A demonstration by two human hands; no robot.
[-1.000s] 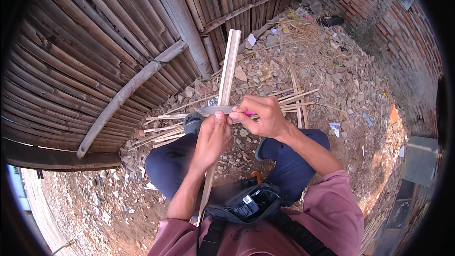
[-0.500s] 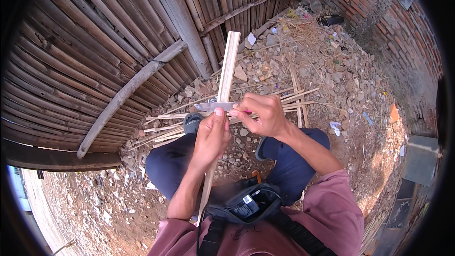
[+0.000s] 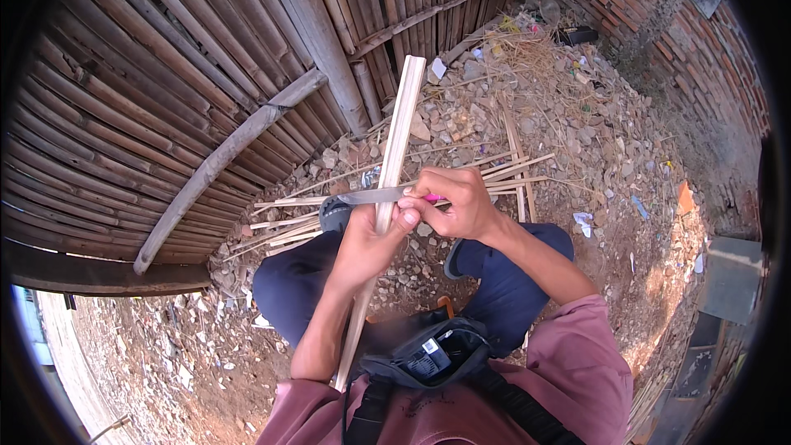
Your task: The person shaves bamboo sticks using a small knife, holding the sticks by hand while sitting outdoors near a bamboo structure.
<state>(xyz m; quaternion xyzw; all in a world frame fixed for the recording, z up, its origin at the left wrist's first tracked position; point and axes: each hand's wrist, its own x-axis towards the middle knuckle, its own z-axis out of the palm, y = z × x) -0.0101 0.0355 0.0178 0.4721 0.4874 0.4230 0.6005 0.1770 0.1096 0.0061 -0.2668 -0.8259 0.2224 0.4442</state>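
Observation:
A long pale strip of split bamboo (image 3: 401, 122) slants up and away from my lap, its lower end near my waist. My left hand (image 3: 367, 243) is closed around its middle, the thumb reaching toward my other hand. In my right hand (image 3: 451, 199) is a knife (image 3: 371, 196) with a pink part at its handle. The blade lies crosswise over the strip just above my left hand and points left. Both hands are close together, the thumbs nearly touching. Beyond them several thin bamboo strips (image 3: 519, 166) lie on the ground, near my left shoe (image 3: 334, 213).
A bamboo-slat wall (image 3: 173, 58) with a curved pole rises at the left. To the right stands a brick wall (image 3: 700, 58). Stones and litter cover the ground (image 3: 568, 115). An open black bag (image 3: 428, 350) hangs at my waist.
The bamboo strip has tilted and shifted slightly right. My left thumb has moved right toward my right hand. The knife blade has swung a little, its tip now lower.

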